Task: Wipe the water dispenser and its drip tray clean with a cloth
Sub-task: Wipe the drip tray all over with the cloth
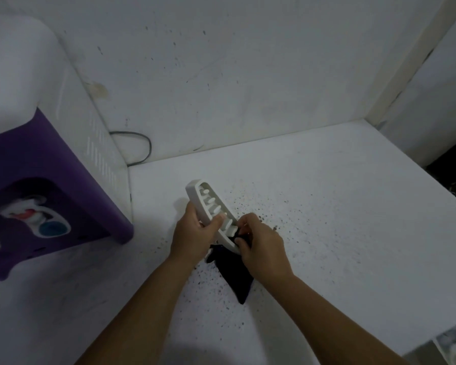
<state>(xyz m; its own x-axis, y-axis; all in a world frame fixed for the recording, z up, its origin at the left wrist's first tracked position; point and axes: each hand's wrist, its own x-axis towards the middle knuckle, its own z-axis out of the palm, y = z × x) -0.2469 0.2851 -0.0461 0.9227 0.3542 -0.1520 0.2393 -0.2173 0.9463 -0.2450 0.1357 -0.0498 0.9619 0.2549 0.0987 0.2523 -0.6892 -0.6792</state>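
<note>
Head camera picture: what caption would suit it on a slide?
Left hand holds the white drip tray while right hand wipes it with a dark cloth.

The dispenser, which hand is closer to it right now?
Left. The left hand grips the tray on the side toward the dispenser; the right hand, holding the cloth, is farther away.

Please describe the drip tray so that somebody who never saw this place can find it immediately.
Start at the purple water dispenser on the left, then look right over the white counter. Above its dark specks, both hands hold the drip tray tilted: a white curved piece with slots, the left hand gripping it, the right hand pressing a dark cloth to it.
</note>
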